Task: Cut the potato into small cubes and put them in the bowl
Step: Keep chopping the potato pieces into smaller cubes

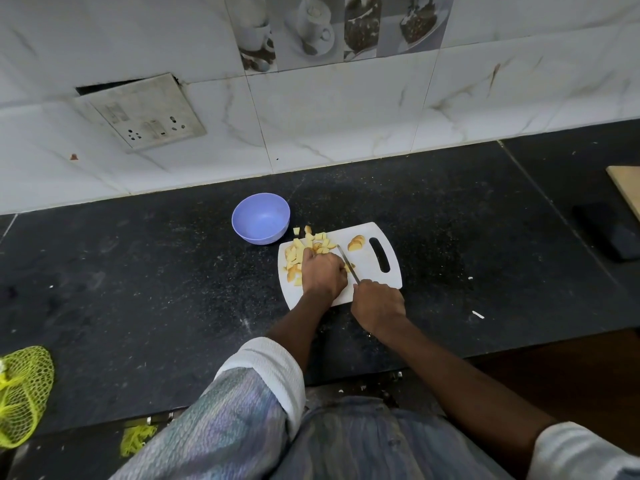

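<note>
A white cutting board [367, 268] lies on the black counter. Several yellow potato cubes [313, 245] are heaped on its far left part, and one cube lies just off the board by the bowl. A few uncut potato slices [356, 243] sit near the handle slot. My left hand [323, 275] holds a potato piece down on the board, its fingers curled over it, so the piece is mostly hidden. My right hand [379, 304] grips the handle of a knife [348, 268], whose blade lies against the potato beside my left fingers. The purple bowl [260, 218] stands empty just left of the board.
A tiled wall with a switch plate [142, 110] runs behind the counter. A dark flat object [609, 233] and a wooden board edge [627, 188] lie at the far right. A yellow mesh bag [22, 393] lies at the lower left.
</note>
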